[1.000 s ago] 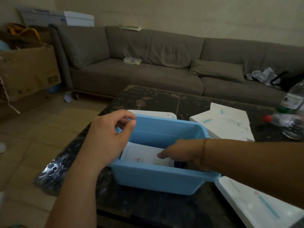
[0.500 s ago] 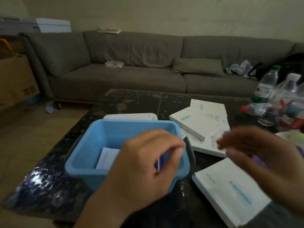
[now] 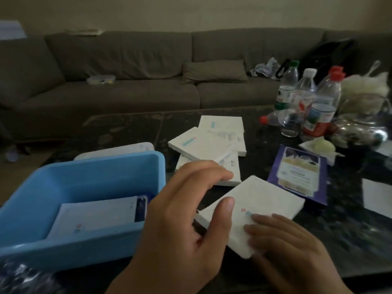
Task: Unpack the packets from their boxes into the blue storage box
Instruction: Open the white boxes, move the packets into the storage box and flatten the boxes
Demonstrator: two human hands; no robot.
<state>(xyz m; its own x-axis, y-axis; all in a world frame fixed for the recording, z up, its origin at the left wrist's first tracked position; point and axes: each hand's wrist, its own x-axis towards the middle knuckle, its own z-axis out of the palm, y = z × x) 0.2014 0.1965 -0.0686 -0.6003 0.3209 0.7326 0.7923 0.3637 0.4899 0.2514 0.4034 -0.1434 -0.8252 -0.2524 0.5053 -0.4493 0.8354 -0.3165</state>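
Observation:
The blue storage box (image 3: 99,164) stands at the left on the dark table, with one white packet (image 3: 95,217) lying flat inside. Right of it is a flat white box (image 3: 261,204), tilted with its left edge off the table. My left hand (image 3: 180,221) has its thumb on the box's top and its fingers curved over the far-left edge. My right hand (image 3: 286,249) holds the near corner, fingers on top and thumb hidden. A purple packet (image 3: 297,172) lies on the table just beyond.
A stack of similar white boxes (image 3: 214,141) sits behind my hands. A white lid (image 3: 127,148) lies behind the blue box. Several plastic bottles (image 3: 307,102) and bags crowd the table's right. A grey sofa (image 3: 127,92) runs along the back.
My view swung right. My right hand left the blue box and came down on the white box. My left hand moved from the blue box's rim over to that box.

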